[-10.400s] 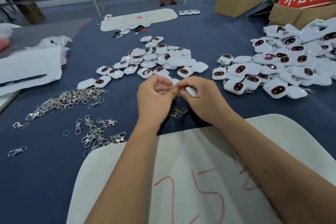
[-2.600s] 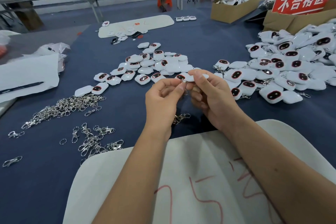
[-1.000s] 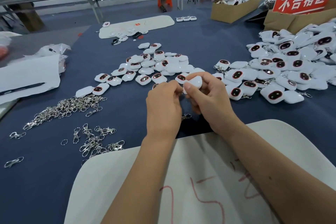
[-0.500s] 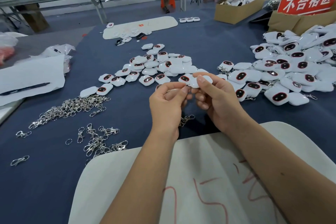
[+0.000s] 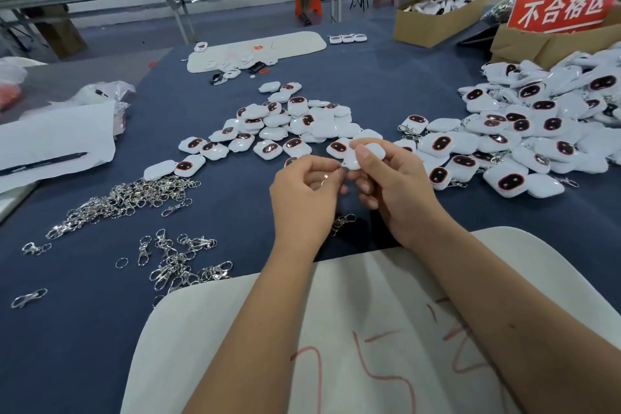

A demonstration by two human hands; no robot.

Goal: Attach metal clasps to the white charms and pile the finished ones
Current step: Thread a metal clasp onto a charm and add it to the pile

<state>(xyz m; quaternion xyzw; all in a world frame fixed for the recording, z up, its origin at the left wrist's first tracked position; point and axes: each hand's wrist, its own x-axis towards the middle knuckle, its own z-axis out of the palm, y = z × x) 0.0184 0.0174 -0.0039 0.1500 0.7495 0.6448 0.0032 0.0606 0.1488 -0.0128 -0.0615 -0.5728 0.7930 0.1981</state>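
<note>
My right hand (image 5: 400, 191) pinches a white charm (image 5: 364, 155) between thumb and fingers, above the blue table. My left hand (image 5: 304, 195) pinches a small metal clasp ring (image 5: 337, 167) at the charm's left edge. The two hands touch at the fingertips. A spread of loose white charms (image 5: 289, 126) with dark red-rimmed faces lies just beyond my hands. A bigger pile of charms with clasps (image 5: 524, 134) lies to the right. Loose metal clasps (image 5: 127, 198) lie in a heap at the left, with more clasps (image 5: 183, 262) nearer me.
A white foam board (image 5: 336, 329) with red writing lies under my forearms. White paper with a pen (image 5: 43, 163) sits at the left edge. Cardboard boxes (image 5: 433, 20) and a red sign (image 5: 564, 7) stand at the back right. Several clasps (image 5: 342, 222) lie under my hands.
The hands stay together at the same spot. Over the last second the right hand has turned the charm slightly while the left fingers work the clasp at its edge.
</note>
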